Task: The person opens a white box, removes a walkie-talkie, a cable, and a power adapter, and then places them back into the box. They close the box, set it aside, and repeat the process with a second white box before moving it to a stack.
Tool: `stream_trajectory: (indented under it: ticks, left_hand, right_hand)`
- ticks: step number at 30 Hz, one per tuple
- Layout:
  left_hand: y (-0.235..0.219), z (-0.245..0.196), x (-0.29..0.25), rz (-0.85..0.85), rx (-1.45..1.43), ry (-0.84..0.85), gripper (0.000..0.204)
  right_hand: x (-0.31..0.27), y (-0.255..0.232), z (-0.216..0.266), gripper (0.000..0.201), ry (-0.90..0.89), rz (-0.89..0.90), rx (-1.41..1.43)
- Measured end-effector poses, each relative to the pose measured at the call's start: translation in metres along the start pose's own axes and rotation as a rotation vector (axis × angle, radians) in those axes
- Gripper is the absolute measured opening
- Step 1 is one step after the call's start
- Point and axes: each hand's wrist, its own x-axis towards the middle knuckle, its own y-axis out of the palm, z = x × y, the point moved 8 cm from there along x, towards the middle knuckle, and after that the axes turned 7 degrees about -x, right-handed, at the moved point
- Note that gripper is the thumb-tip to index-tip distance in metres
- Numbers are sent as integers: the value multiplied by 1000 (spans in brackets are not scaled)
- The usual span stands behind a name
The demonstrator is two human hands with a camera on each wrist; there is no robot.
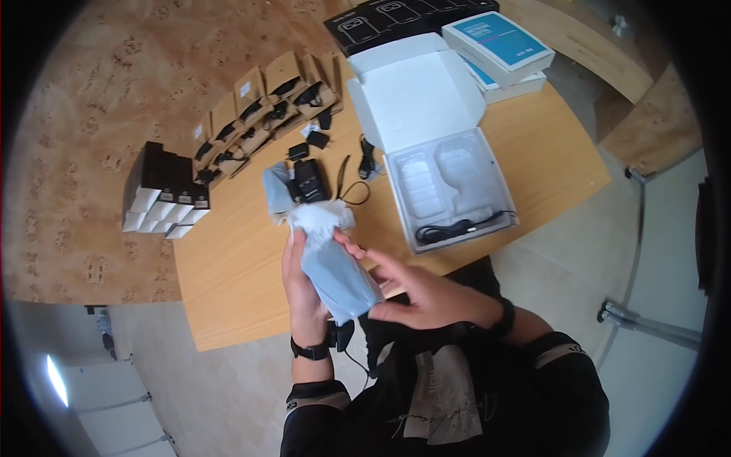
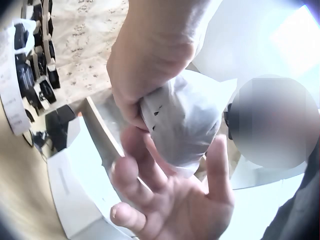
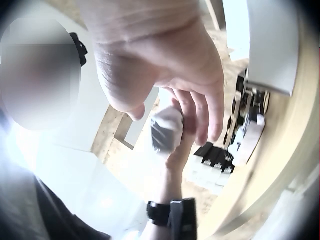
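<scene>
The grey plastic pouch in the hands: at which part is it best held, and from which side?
Probably the middle of the grey pouch, from its left, where the left hand already wraps it. It lies long and narrow, pointing away from the person; its far end is crumpled open, too loose to grip. The right hand touches the right side.

The grey pouch (image 1: pixel 335 266) hides whatever it holds; the left hand (image 1: pixel 302 282) covers its near side, and the small boxes' (image 1: pixel 164 209) labels seem unreadable.
</scene>
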Motion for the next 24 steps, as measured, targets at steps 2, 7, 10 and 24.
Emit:
stream_trajectory:
  ticks: [2, 7, 10, 24]
  left_hand:
    - [14, 4, -10, -10, 143, 70, 43]
    - [1, 20, -7, -122, 281, 193, 31]
    - [4, 20, 0, -27, 190, 203, 30]
    - [49, 50, -14, 216, 509, 251, 58]
  right_hand:
    - [-2, 0, 2, 75, -18, -89, 71]
    - [-17, -8, -19, 55, 212, -60, 62]
    - [-25, -28, -23, 40, 222, -205, 241]
    - [-16, -53, 8, 65, 149, -380, -413]
